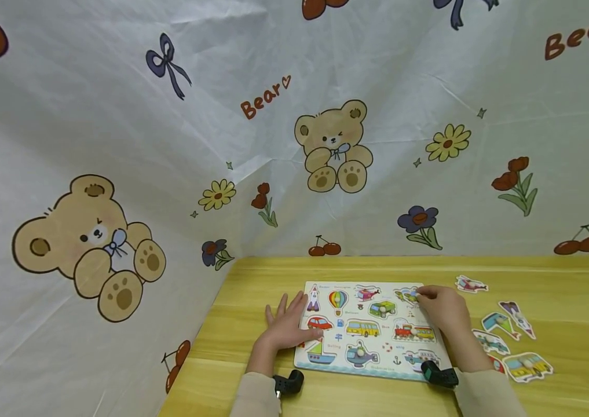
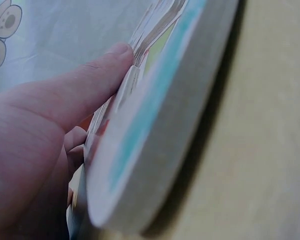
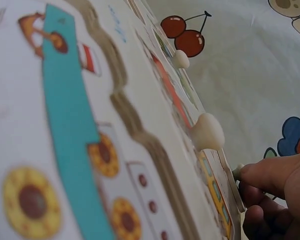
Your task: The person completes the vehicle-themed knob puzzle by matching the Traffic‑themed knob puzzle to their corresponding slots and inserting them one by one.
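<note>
A white wooden peg puzzle board (image 1: pixel 346 346) with printed vehicles lies on the table. My left hand (image 1: pixel 288 327) rests on its left edge, fingers spread and thumb lying over the face. In the left wrist view, the thumb (image 2: pixel 97 80) reaches across the board's edge (image 2: pixel 175 150). At the top right corner, my right hand (image 1: pixel 445 310) pinches the small knob (image 3: pixel 238 171) of a yellow-green plane puzzle piece (image 1: pixel 406 295). Knobbed pieces sit on the board, among them a balloon (image 1: pixel 338 300), a green truck (image 1: pixel 383 308) and a train (image 1: pixel 413 332).
Loose pieces lie right of the board: a pink helicopter (image 1: pixel 471 284), a rocket (image 1: pixel 518 318), a sailboat (image 1: pixel 500 324), a pale blue-green piece (image 1: pixel 491 342) and a yellow bus (image 1: pixel 529 367). My right forearm partly hides a red piece (image 1: pixel 497 364). A bear-print cloth (image 1: pixel 388 231) hangs behind the table (image 1: pixel 273 267).
</note>
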`<action>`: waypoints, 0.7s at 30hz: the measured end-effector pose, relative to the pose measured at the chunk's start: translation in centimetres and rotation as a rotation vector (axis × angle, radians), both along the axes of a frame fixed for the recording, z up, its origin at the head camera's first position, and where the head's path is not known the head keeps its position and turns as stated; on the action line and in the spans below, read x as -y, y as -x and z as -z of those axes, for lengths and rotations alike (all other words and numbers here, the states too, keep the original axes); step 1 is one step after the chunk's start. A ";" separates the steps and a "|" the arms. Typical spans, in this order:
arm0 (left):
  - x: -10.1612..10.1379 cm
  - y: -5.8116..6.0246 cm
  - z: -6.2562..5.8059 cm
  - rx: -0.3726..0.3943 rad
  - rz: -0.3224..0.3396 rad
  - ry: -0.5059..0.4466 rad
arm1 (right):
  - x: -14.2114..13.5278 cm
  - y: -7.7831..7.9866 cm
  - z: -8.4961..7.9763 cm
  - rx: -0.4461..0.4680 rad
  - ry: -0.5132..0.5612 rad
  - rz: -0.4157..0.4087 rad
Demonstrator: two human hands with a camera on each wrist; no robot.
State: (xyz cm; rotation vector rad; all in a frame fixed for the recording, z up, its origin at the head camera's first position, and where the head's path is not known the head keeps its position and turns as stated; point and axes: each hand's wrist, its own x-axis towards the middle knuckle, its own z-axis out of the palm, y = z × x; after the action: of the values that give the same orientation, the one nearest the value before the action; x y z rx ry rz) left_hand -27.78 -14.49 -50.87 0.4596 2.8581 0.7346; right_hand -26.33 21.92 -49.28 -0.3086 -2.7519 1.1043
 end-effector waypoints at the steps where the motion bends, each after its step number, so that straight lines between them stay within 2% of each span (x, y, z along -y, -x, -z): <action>1: 0.0 0.0 0.0 0.002 -0.001 -0.003 | 0.0 0.1 0.0 -0.004 0.001 -0.006; 12: -0.1 -0.1 -0.4 0.014 -0.002 -0.008 | 0.2 0.2 0.2 -0.034 -0.018 -0.071; 21: 0.0 -0.1 -0.3 0.023 -0.005 -0.007 | 0.3 0.4 0.3 -0.020 -0.023 -0.118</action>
State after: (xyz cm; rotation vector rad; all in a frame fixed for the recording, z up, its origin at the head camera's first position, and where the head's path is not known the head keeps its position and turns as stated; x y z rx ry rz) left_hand -27.70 -14.47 -50.61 0.4421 2.8376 0.7458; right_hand -26.71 21.66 -49.63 -0.1332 -2.7937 1.0956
